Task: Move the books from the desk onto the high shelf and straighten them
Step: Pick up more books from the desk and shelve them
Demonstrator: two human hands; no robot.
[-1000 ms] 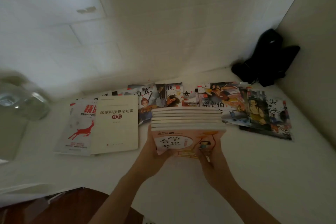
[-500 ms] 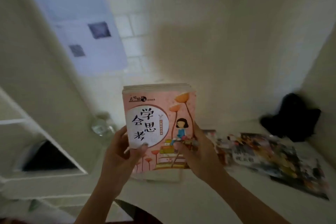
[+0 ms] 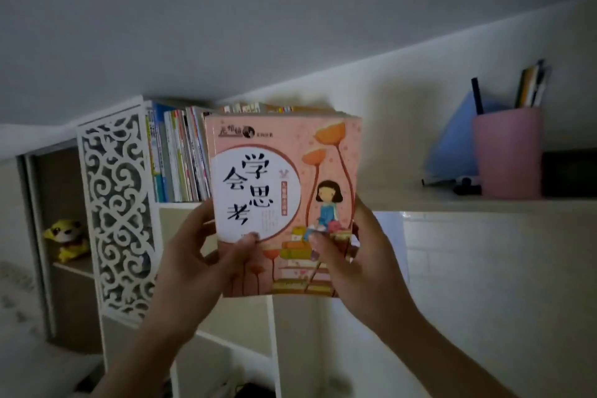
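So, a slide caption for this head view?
Both hands lift the pink book stack toward the high shelf.

Shelved books (image 3: 181,155) partly behind held pink stack (image 3: 284,197).

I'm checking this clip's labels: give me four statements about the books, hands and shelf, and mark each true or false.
1. Both the left hand and right hand hold the stack of books. True.
2. The front cover is blue. False: it is pink.
3. Upright books already stand on the high shelf. True.
4. The pink cup on the shelf is empty. False: pens stand in it.
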